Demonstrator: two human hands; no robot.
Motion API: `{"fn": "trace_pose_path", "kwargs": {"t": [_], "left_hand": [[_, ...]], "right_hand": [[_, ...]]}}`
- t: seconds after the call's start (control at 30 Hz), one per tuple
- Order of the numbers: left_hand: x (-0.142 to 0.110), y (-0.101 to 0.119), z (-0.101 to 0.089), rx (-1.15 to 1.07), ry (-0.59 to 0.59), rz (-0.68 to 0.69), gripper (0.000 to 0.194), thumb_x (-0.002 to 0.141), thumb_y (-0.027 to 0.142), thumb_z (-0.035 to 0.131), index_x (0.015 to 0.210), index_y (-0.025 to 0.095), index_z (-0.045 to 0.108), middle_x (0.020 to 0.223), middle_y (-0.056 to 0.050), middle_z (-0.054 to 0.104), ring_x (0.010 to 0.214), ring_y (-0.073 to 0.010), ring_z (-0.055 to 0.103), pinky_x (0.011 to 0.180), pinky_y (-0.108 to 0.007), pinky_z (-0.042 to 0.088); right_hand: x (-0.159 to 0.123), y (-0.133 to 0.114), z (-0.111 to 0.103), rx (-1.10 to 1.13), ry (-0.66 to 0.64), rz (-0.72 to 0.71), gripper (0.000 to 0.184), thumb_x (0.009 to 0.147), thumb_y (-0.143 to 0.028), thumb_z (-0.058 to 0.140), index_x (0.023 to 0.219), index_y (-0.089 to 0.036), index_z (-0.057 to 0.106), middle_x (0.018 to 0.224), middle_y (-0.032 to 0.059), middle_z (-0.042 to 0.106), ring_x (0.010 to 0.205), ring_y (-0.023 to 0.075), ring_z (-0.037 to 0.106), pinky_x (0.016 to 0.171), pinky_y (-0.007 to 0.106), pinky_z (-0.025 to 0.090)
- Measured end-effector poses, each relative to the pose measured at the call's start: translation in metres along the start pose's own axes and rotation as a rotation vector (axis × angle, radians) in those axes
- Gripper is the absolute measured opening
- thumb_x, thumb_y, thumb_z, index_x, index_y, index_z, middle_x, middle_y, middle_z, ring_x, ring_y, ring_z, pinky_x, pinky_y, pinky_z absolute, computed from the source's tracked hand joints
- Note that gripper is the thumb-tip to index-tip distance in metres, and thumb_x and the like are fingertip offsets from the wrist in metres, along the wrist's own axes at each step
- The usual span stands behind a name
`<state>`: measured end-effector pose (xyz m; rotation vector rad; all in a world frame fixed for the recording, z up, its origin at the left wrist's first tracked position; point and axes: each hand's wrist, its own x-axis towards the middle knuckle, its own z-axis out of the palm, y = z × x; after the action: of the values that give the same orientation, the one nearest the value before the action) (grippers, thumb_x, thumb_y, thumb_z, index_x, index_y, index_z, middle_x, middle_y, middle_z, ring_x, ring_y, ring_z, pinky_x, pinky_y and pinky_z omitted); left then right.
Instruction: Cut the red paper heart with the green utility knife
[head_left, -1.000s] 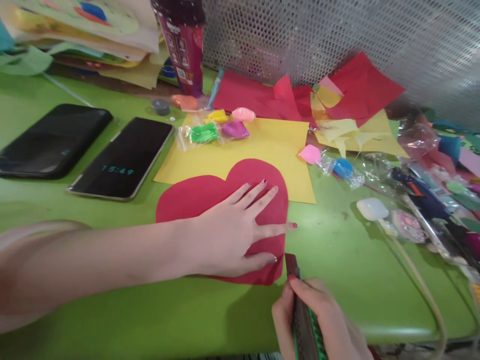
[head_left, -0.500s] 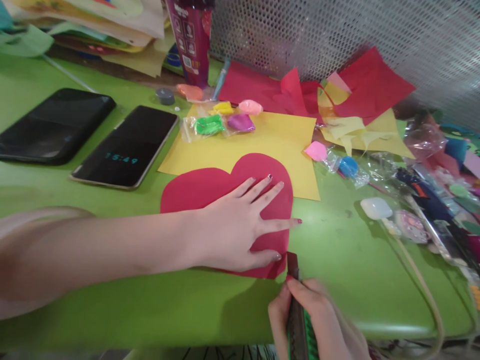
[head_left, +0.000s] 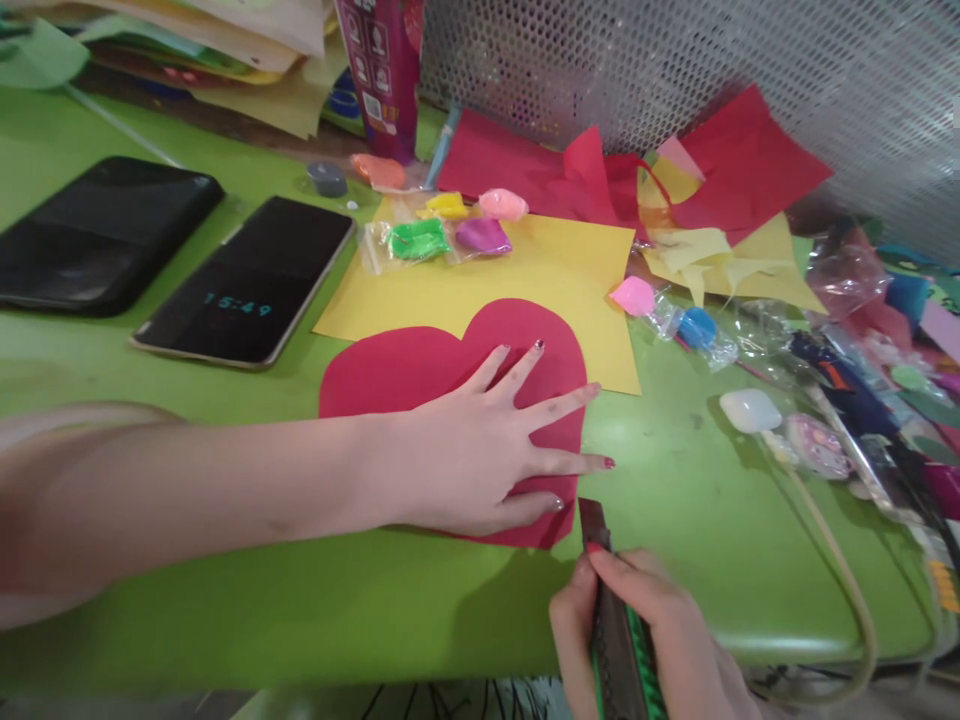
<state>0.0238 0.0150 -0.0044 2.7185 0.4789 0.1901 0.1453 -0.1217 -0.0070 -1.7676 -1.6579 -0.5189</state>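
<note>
A red paper heart [head_left: 405, 368] lies on the green table [head_left: 675, 470], partly over a yellow sheet [head_left: 525, 290]. My left hand [head_left: 480, 450] presses flat on the heart with fingers spread. My right hand [head_left: 637, 630] grips a green and dark utility knife [head_left: 611, 620] near the table's front edge. Its tip sits right beside the heart's pointed lower right corner.
Two dark phones [head_left: 247, 280] [head_left: 97, 235] lie at the left. Small bags of coloured clay [head_left: 442, 235] rest on the yellow sheet. Red and yellow paper scraps [head_left: 705, 190] pile up at the back. At the right are craft supplies in plastic [head_left: 862, 380] and a white cable [head_left: 840, 570].
My left fingers have spread wider on the heart. The view shifted slightly. My right hand keeps the knife at the heart's corner.
</note>
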Motion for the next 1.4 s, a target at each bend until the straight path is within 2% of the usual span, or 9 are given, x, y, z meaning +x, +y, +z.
{"fn": "trace_pose_path", "kwargs": {"t": [0.07,0.13,0.2,0.27,0.47,0.8,0.97,1.17,1.4], "left_hand": [[0.000,0.000,0.002,0.011,0.022,0.028,0.046,0.087,0.046,0.040,0.132,0.039,0.038,0.148,0.002,0.023,0.131,-0.0470,0.006,0.096,-0.073,0.011],[0.000,-0.001,0.004,0.022,0.044,0.089,0.043,0.089,0.040,0.038,0.132,0.036,0.040,0.145,0.005,0.027,0.134,-0.0394,0.009,0.100,-0.071,0.007],[0.001,-0.001,0.005,0.017,0.043,0.140,0.042,0.091,0.035,0.035,0.132,0.033,0.040,0.143,0.008,0.030,0.136,-0.0292,0.012,0.107,-0.062,0.004],[0.001,-0.001,0.005,0.003,0.013,0.150,0.042,0.092,0.034,0.032,0.134,0.031,0.038,0.142,0.010,0.030,0.136,-0.0238,0.013,0.111,-0.054,0.005],[0.004,0.001,0.002,-0.020,-0.071,0.140,0.043,0.091,0.036,0.035,0.134,0.032,0.038,0.143,0.007,0.029,0.134,-0.0304,0.017,0.109,-0.054,0.013],[0.004,0.002,0.001,-0.028,-0.126,0.075,0.045,0.091,0.040,0.030,0.136,0.037,0.032,0.145,0.011,0.022,0.136,-0.0325,0.006,0.110,-0.052,0.005],[0.001,0.003,0.002,-0.028,-0.101,0.095,0.047,0.089,0.042,0.033,0.136,0.038,0.031,0.146,0.011,0.022,0.135,-0.0340,0.003,0.110,-0.053,0.005],[0.000,0.001,0.002,-0.026,-0.080,0.101,0.047,0.089,0.040,0.034,0.136,0.037,0.032,0.146,0.009,0.024,0.135,-0.0349,0.003,0.109,-0.055,0.007],[-0.002,0.002,0.002,-0.019,-0.040,0.122,0.045,0.090,0.039,0.035,0.134,0.036,0.037,0.145,0.007,0.027,0.135,-0.0356,0.009,0.109,-0.056,0.010]], "right_hand": [[0.001,0.002,0.000,-0.040,-0.051,-0.063,0.005,0.074,-0.014,0.058,0.077,-0.017,0.056,0.063,0.0010,0.062,0.046,0.0117,0.056,0.048,0.022,0.048],[0.003,0.004,-0.001,-0.069,-0.074,-0.117,0.006,0.074,-0.014,0.058,0.078,-0.017,0.056,0.064,0.0014,0.063,0.047,0.0113,0.057,0.049,0.021,0.048],[0.003,0.005,-0.002,-0.080,-0.075,-0.132,0.007,0.073,-0.014,0.060,0.078,-0.016,0.057,0.064,0.0008,0.064,0.047,0.0105,0.058,0.049,0.020,0.048],[0.004,0.004,-0.003,-0.087,-0.097,-0.115,0.007,0.074,-0.014,0.059,0.079,-0.016,0.056,0.065,0.0003,0.063,0.047,0.0101,0.058,0.049,0.020,0.047],[0.004,0.001,-0.006,-0.130,-0.189,-0.101,0.006,0.078,-0.017,0.054,0.084,-0.018,0.053,0.068,0.0018,0.064,0.049,0.0112,0.058,0.049,0.021,0.046],[0.002,0.000,-0.006,-0.124,-0.243,-0.147,0.003,0.080,-0.016,0.049,0.082,-0.018,0.049,0.062,-0.0012,0.059,0.046,0.0102,0.056,0.046,0.021,0.041],[0.001,-0.003,-0.006,-0.144,-0.256,-0.140,0.003,0.080,-0.016,0.048,0.081,-0.018,0.049,0.062,-0.0002,0.059,0.047,0.0106,0.056,0.046,0.022,0.041],[-0.001,-0.008,-0.007,-0.147,-0.201,-0.148,0.007,0.078,-0.012,0.051,0.081,-0.018,0.050,0.059,-0.0023,0.057,0.046,0.0090,0.053,0.046,0.020,0.040],[-0.005,-0.012,-0.009,-0.162,-0.163,-0.142,0.009,0.076,-0.009,0.054,0.078,-0.018,0.052,0.060,-0.0027,0.055,0.049,0.0086,0.052,0.050,0.020,0.041]]}}
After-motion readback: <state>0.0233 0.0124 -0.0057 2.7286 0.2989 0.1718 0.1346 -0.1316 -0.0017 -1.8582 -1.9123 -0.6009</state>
